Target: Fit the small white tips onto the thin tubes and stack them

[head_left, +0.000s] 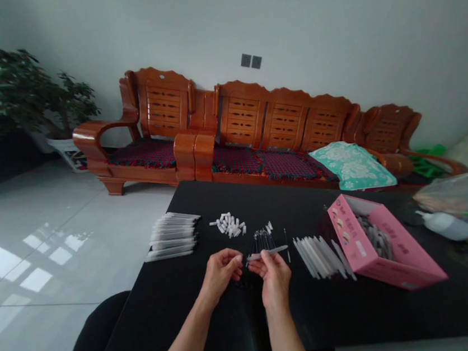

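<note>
Over the near middle of a black table [168, 307], my right hand [274, 277] pinches a thin clear pen tube [268, 252] held level. My left hand [222, 271] is closed beside its left end, fingertips pinched on something too small to make out. Just beyond the hands lie a few dark pen refills [261, 240] and a little heap of white caps [231, 224]. A stack of finished pens [173, 236] lies to the left. A row of empty clear tubes [321, 255] lies to the right, next to an open pink box [377, 246] with more parts inside.
A plastic bag [460, 195], a white bottle [445, 224] and mixed clutter sit at the table's right end. Behind the table stand wooden sofas [253, 122] with red cushions and a teal cloth [353, 164]. A potted plant [18, 98] stands at the left on grey floor tiles.
</note>
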{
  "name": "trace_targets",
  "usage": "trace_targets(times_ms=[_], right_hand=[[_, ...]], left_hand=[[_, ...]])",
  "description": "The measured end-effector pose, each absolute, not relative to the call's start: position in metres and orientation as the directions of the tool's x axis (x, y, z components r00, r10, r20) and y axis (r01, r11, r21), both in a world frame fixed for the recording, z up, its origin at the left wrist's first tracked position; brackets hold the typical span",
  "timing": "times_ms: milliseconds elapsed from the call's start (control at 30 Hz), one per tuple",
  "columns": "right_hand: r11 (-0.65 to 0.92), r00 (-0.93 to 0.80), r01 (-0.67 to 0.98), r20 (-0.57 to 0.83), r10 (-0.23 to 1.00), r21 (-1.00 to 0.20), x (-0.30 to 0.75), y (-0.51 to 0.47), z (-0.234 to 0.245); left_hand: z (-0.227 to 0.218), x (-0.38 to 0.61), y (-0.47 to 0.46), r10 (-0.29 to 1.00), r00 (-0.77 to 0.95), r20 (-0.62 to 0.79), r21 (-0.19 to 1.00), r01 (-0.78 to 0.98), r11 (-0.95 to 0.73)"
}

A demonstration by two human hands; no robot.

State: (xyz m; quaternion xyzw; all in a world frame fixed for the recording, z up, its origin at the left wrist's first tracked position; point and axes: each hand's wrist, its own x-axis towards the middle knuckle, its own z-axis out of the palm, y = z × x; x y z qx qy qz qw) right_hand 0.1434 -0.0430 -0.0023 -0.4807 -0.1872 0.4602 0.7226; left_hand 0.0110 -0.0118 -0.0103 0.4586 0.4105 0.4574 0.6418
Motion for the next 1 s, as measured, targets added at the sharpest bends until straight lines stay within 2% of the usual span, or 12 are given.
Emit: trace_targets(times_ms=[167, 333, 533, 633, 733, 867, 933, 1000], right_hand=[[0.102, 0.487, -0.464, -0.158, 0.859, -0.880, 0.136, -0.045, 0.000], [0.094, 0.484, -0.457, -0.158, 0.861, -0.884, 0.135, -0.046, -0.005], [0.083, 0.490, -0.498, -0.201, 0.848, -0.863, 0.139, -0.044, -0.010], [0.069, 0.484, -0.540, -0.242, 0.841, -0.839, 0.144, -0.043, -0.013], [0.062, 0.481, -0.564, -0.266, 0.835, -0.824, 0.153, -0.043, -0.017], [0.080, 0.538, -0.501, -0.238, 0.808, -0.862, 0.164, -0.045, -0.020], [0.090, 0.548, -0.477, -0.216, 0.808, -0.874, 0.166, -0.046, -0.019], [0.095, 0.539, -0.470, -0.200, 0.818, -0.877, 0.165, -0.047, -0.017]], left_hand=[[-0.012, 0.023, -0.017, 0.964, 0.249, -0.090, 0.943, -0.291, 0.163], [-0.015, 0.020, -0.014, 0.977, 0.207, -0.053, 0.958, -0.267, 0.109], [-0.017, 0.024, -0.017, 0.980, 0.187, 0.062, 0.996, -0.073, -0.049], [-0.012, 0.024, -0.022, 0.961, 0.216, 0.173, 0.979, 0.067, -0.191], [-0.006, 0.022, -0.018, 0.939, 0.233, 0.253, 0.951, 0.117, -0.285], [-0.007, 0.019, 0.014, 0.963, 0.090, 0.253, 0.956, 0.127, -0.263], [-0.011, 0.019, 0.036, 0.970, -0.034, 0.239, 0.948, 0.225, -0.226], [-0.015, 0.020, 0.057, 0.964, -0.049, 0.263, 0.920, 0.314, -0.235]])
